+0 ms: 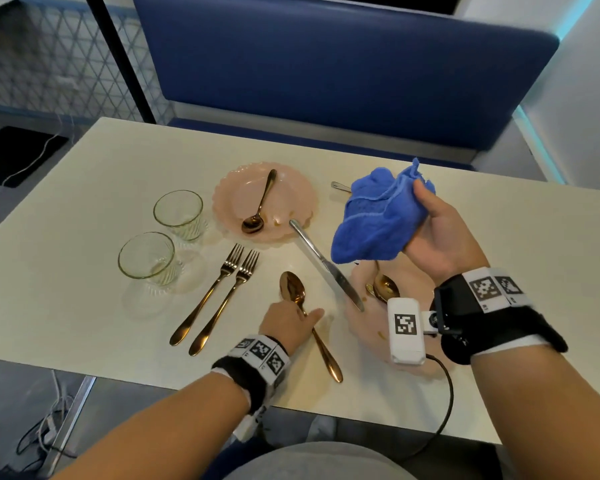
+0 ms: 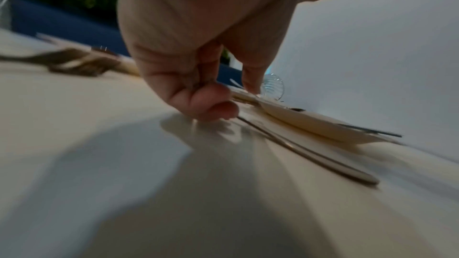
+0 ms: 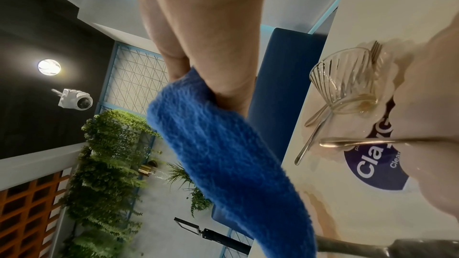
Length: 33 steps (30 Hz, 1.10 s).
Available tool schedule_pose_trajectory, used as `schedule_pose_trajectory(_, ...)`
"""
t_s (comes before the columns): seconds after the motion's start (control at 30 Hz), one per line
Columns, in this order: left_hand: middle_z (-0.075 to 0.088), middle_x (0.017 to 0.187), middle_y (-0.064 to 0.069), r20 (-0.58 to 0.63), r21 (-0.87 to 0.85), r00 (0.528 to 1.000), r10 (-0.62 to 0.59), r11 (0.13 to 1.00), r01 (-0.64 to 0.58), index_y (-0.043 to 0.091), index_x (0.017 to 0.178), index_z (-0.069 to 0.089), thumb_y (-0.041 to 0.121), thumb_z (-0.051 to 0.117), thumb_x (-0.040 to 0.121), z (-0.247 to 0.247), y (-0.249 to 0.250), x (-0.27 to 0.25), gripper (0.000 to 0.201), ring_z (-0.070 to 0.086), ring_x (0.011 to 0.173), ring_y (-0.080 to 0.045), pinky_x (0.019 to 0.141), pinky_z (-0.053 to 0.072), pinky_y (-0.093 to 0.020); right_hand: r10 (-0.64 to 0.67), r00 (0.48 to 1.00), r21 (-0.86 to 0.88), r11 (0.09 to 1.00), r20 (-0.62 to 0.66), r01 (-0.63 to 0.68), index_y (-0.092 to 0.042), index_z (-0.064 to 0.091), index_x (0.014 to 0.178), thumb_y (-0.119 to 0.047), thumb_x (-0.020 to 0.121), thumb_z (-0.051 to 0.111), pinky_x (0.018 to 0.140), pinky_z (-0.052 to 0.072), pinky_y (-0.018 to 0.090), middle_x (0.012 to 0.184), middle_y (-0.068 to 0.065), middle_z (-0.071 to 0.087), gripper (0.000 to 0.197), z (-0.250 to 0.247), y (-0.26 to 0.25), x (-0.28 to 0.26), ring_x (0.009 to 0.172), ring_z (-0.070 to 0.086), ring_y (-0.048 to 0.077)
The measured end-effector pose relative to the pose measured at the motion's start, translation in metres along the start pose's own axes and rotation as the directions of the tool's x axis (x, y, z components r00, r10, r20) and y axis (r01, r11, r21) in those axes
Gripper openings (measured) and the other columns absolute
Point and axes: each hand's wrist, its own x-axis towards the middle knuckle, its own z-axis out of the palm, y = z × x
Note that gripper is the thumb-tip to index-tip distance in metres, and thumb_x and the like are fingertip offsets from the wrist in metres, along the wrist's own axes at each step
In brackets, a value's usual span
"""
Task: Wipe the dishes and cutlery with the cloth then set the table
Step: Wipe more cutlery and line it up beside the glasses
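Note:
My left hand lies low on the white table, with thumb and fingers closed round the neck of a gold spoon that lies flat; the left wrist view shows my curled fingertips at the tabletop. My right hand holds a bunched blue cloth in the air above the near pink plate, which holds gold spoons. A silver knife bridges the near plate and the far pink plate. A gold spoon lies in the far plate.
Two empty ribbed glasses stand at the left. Two gold forks lie side by side beside them. A second silver handle shows behind the cloth. A blue bench lies beyond the table's far edge.

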Motion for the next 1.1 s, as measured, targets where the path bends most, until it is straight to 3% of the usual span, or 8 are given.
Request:
schedule_pose_trajectory(0.1, 0.065, 0.081, -0.005, -0.032, 0.019, 0.998, -0.062, 0.998, 0.062, 0.011, 0.076, 0.059, 0.052, 0.059, 0.082, 0.012, 0.004, 0.003, 0.041, 0.064, 0.082, -0.022, 0.074, 0.049, -0.029, 0.012, 1.000, -0.018, 1.000, -0.011, -0.012, -0.012, 0.040, 0.141, -0.032, 0.098, 0.040, 0.098, 0.048, 0.044, 0.137, 0.013, 0.053, 0.047, -0.006, 0.000, -0.003, 0.124, 0.054, 0.029)
schedule_pose_trajectory(0.27, 0.065, 0.087, -0.006, -0.080, -0.027, 0.987, -0.140, 0.990, 0.138, 0.007, 0.089, 0.062, 0.032, 0.059, 0.086, 0.016, 0.006, 0.007, 0.025, 0.060, 0.077, -0.018, 0.069, 0.045, -0.025, 0.019, 0.999, -0.046, 0.999, -0.026, -0.020, -0.016, 0.049, 0.130, -0.029, 0.098, 0.041, 0.092, 0.051, 0.041, 0.130, 0.010, 0.059, 0.036, -0.011, 0.002, -0.006, 0.117, 0.058, 0.026)
schedule_pose_trajectory(0.37, 0.061, 0.080, -0.005, -0.074, -0.032, 0.988, -0.135, 0.991, 0.133, 0.008, 0.083, 0.060, 0.029, 0.058, 0.086, 0.014, 0.006, 0.007, 0.021, 0.055, 0.074, -0.017, 0.067, 0.042, -0.024, -0.004, 1.000, -0.013, 1.000, -0.019, 0.004, -0.018, 0.058, 0.108, -0.024, 0.100, 0.039, 0.087, 0.053, 0.039, 0.109, 0.006, 0.069, 0.022, -0.009, 0.003, -0.010, 0.104, 0.065, 0.022)
schedule_pose_trajectory(0.5, 0.053, 0.062, 0.000, -0.051, -0.073, 0.990, -0.133, 0.989, 0.129, 0.011, 0.063, 0.052, 0.026, 0.059, 0.085, 0.010, 0.004, 0.003, 0.026, 0.053, 0.067, -0.016, 0.065, 0.041, -0.024, 0.000, 0.999, -0.017, 1.000, -0.036, -0.001, -0.017, 0.058, 0.107, -0.024, 0.099, 0.039, 0.085, 0.054, 0.037, 0.107, 0.006, 0.069, 0.021, -0.009, 0.007, -0.012, 0.101, 0.066, 0.021)
schedule_pose_trajectory(0.63, 0.070, 0.071, -0.012, 0.011, -0.244, 0.985, -0.173, 0.955, 0.170, 0.006, 0.064, 0.062, 0.021, 0.062, 0.079, 0.008, 0.002, 0.004, 0.021, 0.068, 0.076, -0.026, 0.083, 0.055, -0.034, 0.014, 0.999, 0.005, 1.000, -0.033, -0.014, -0.016, 0.058, 0.110, -0.024, 0.099, 0.042, 0.076, 0.059, 0.035, 0.100, 0.005, 0.072, 0.021, -0.011, 0.010, -0.012, 0.091, 0.071, 0.019)
schedule_pose_trajectory(0.8, 0.071, 0.078, -0.016, 0.035, -0.401, 0.980, -0.197, 0.895, 0.194, 0.008, 0.070, 0.057, 0.021, 0.059, 0.086, 0.011, -0.001, 0.005, 0.021, 0.070, 0.078, -0.031, 0.085, 0.055, -0.042, 0.026, 0.998, -0.005, 1.000, -0.054, -0.026, -0.017, 0.056, 0.112, -0.024, 0.099, 0.041, 0.067, 0.060, 0.032, 0.094, 0.002, 0.075, 0.021, -0.017, 0.011, -0.012, 0.086, 0.073, 0.018)
schedule_pose_trajectory(0.93, 0.058, 0.068, -0.010, 0.091, -0.624, 0.960, -0.264, 0.736, 0.262, 0.003, 0.093, 0.047, 0.019, 0.045, 0.097, 0.008, 0.001, -0.002, 0.016, 0.059, 0.053, -0.023, 0.062, 0.056, -0.036, 0.009, 0.998, -0.027, 1.000, -0.066, -0.011, -0.020, 0.057, 0.112, -0.028, 0.100, 0.038, 0.074, 0.060, 0.033, 0.097, 0.001, 0.075, 0.023, -0.022, 0.015, -0.014, 0.090, 0.072, 0.017)
schedule_pose_trajectory(1.1, 0.049, 0.071, -0.005, -0.002, -0.675, 0.970, -0.243, 0.716, 0.178, 0.005, 0.101, 0.050, 0.020, 0.039, 0.099, -0.010, 0.005, -0.010, 0.019, 0.044, 0.054, -0.014, 0.046, 0.042, -0.022, 0.080, 0.991, 0.017, 0.997, -0.104, -0.079, -0.018, 0.056, 0.113, -0.036, 0.101, 0.032, 0.088, 0.052, 0.035, 0.112, 0.004, 0.063, 0.033, -0.019, 0.026, -0.016, 0.107, 0.060, 0.020)
